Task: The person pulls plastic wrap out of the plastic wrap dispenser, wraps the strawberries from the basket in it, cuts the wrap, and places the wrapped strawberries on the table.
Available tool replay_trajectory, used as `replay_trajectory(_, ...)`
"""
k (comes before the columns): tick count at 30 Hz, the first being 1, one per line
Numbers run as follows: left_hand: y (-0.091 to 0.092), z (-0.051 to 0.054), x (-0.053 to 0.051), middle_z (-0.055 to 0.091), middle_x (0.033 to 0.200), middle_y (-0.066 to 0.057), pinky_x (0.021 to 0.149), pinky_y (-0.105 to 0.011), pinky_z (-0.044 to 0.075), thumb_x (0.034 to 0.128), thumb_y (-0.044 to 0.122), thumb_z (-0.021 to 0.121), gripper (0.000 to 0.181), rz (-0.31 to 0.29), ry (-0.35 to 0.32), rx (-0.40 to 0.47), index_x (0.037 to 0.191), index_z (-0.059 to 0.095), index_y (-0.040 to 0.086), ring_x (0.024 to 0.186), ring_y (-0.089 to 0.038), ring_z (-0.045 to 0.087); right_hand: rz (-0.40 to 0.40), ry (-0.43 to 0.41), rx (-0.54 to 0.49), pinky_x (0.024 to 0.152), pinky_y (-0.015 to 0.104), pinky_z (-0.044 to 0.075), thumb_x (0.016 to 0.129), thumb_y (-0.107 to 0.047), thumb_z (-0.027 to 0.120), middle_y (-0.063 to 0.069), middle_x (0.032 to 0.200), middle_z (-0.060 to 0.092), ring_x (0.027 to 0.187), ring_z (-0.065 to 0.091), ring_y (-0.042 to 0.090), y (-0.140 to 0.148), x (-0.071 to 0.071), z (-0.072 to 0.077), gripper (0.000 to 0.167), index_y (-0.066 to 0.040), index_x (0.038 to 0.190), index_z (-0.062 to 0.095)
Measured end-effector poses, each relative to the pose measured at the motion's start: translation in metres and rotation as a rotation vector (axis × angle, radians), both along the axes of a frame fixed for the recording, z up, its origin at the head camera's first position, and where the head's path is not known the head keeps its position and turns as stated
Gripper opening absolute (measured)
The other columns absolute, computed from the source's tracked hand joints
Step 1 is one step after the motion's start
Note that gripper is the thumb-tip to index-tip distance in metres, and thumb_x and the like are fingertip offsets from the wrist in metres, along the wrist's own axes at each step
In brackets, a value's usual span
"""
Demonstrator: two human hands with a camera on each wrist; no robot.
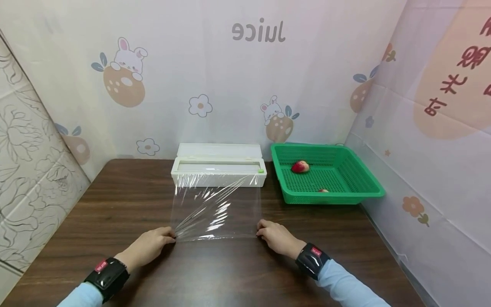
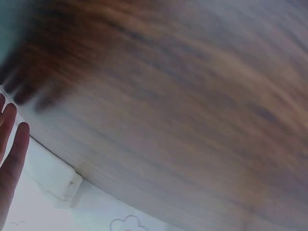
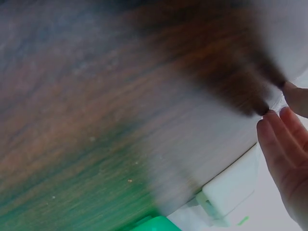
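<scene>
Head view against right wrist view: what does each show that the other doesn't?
Head view only: the left hand pinching the cling film, and the red-and-cream fruit in the green basket. Right wrist view only: the palm side of the right hand. Both: the right hand, white film dispenser, wood-grain tabletop and green basket.

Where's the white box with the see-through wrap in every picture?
Head: the white box is around the middle, left of the green basket.
Left wrist: the white box is at the lower left.
Right wrist: the white box is at the lower right.
Shared landmark: the brown table.
</scene>
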State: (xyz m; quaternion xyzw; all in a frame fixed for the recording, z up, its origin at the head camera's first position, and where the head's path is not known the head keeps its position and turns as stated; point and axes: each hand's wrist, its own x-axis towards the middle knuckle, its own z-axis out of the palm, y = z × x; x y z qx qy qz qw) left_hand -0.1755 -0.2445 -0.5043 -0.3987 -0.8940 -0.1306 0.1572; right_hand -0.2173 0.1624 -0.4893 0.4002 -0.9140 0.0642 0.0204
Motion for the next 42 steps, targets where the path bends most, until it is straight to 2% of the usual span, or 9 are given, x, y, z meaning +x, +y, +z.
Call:
replay_trajectory(3, 0.001, 0.000, 0.001, 0.059, 0.090, 0.001, 0.063, -0.023, 0.051, 0.0665, -0.013, 0.063, 0.027, -0.013, 0.026, 0.005, 0.082, 0.072, 0.007, 0.078, -0.012, 0.061, 0.001, 0.036, 0.002, 0.069, 0.026, 0.051, 0.080, -0.005, 0.066, -0.003, 0.090, 0.058, 0.083, 0.057, 0.012, 0.001, 0.002, 0.001, 0.013, -0.011, 0.090, 0.072)
replay_trajectory(7, 0.001, 0.001, 0.004, 0.059, 0.088, 0.002, 0.062, -0.023, 0.050, 0.0655, -0.013, 0.063, 0.028, -0.003, 0.024, -0.006, 0.083, 0.071, 0.007, 0.076, -0.012, 0.062, 0.007, 0.066, -0.003, 0.072, 0.027, 0.051, 0.079, -0.008, 0.068, -0.003, 0.090, 0.060, 0.087, 0.056, 0.012, 0.002, 0.005, 0.001, 0.009, -0.010, 0.087, 0.072)
replay_trajectory(14, 0.000, -0.002, 0.004, 0.062, 0.083, 0.002, 0.070, -0.029, 0.051, 0.0649, -0.013, 0.062, 0.025, -0.015, 0.097, 0.002, 0.075, 0.070, 0.008, 0.081, -0.015, 0.060, 0.022, 0.067, -0.013, 0.071, 0.027, 0.050, 0.080, -0.014, 0.069, -0.003, 0.094, 0.057, 0.087, 0.054, 0.012, 0.003, 0.006, -0.005, 0.009, -0.010, 0.088, 0.072)
replay_trajectory(19, -0.002, 0.000, 0.007, 0.061, 0.086, 0.004, 0.062, -0.027, 0.051, 0.0667, -0.011, 0.064, 0.025, 0.023, 0.025, -0.019, 0.080, 0.070, 0.010, 0.075, -0.013, 0.061, 0.034, 0.098, -0.040, 0.072, 0.027, 0.050, 0.079, -0.015, 0.070, 0.000, 0.098, 0.055, 0.089, 0.053, 0.013, 0.003, 0.005, -0.007, 0.009, -0.010, 0.087, 0.072)
replay_trajectory(22, -0.002, 0.002, 0.009, 0.061, 0.090, 0.004, 0.060, -0.026, 0.051, 0.0693, -0.009, 0.064, 0.025, 0.040, -0.008, -0.035, 0.084, 0.070, 0.010, 0.074, -0.012, 0.063, 0.022, 0.082, -0.034, 0.071, 0.026, 0.050, 0.080, -0.015, 0.069, -0.002, 0.095, 0.056, 0.086, 0.053, 0.012, 0.004, 0.005, -0.006, 0.009, -0.011, 0.087, 0.072)
replay_trajectory(25, -0.002, 0.002, 0.010, 0.061, 0.092, 0.003, 0.060, -0.025, 0.051, 0.0706, -0.008, 0.064, 0.024, 0.036, -0.005, -0.042, 0.086, 0.070, 0.010, 0.076, -0.012, 0.063, 0.004, 0.048, -0.017, 0.068, 0.025, 0.049, 0.081, -0.016, 0.068, -0.004, 0.090, 0.056, 0.083, 0.052, 0.011, 0.004, 0.006, -0.005, 0.009, -0.011, 0.087, 0.072)
replay_trajectory(31, -0.002, 0.001, 0.010, 0.060, 0.092, 0.001, 0.064, -0.027, 0.051, 0.0697, -0.006, 0.066, 0.023, -0.010, 0.047, -0.037, 0.086, 0.070, 0.009, 0.078, -0.012, 0.061, -0.016, 0.014, -0.007, 0.067, 0.026, 0.049, 0.082, -0.018, 0.067, -0.005, 0.089, 0.056, 0.082, 0.052, 0.010, 0.003, 0.007, -0.002, 0.010, -0.011, 0.088, 0.072)
replay_trajectory(35, -0.004, -0.002, 0.010, 0.059, 0.090, 0.002, 0.064, -0.026, 0.051, 0.0680, -0.006, 0.066, 0.023, -0.013, 0.071, -0.029, 0.085, 0.070, 0.010, 0.078, -0.011, 0.060, -0.022, 0.010, -0.009, 0.066, 0.025, 0.049, 0.082, -0.018, 0.067, -0.005, 0.089, 0.055, 0.082, 0.052, 0.010, 0.003, 0.007, -0.002, 0.011, -0.011, 0.088, 0.072)
replay_trajectory(42, -0.009, -0.005, 0.012, 0.062, 0.087, 0.001, 0.072, -0.028, 0.051, 0.0629, -0.008, 0.064, 0.025, -0.025, 0.125, 0.006, 0.082, 0.068, 0.007, 0.085, -0.016, 0.059, -0.035, -0.011, -0.012, 0.064, 0.025, 0.048, 0.082, -0.019, 0.067, -0.005, 0.086, 0.054, 0.080, 0.051, 0.010, 0.002, 0.007, 0.001, 0.012, -0.011, 0.089, 0.072)
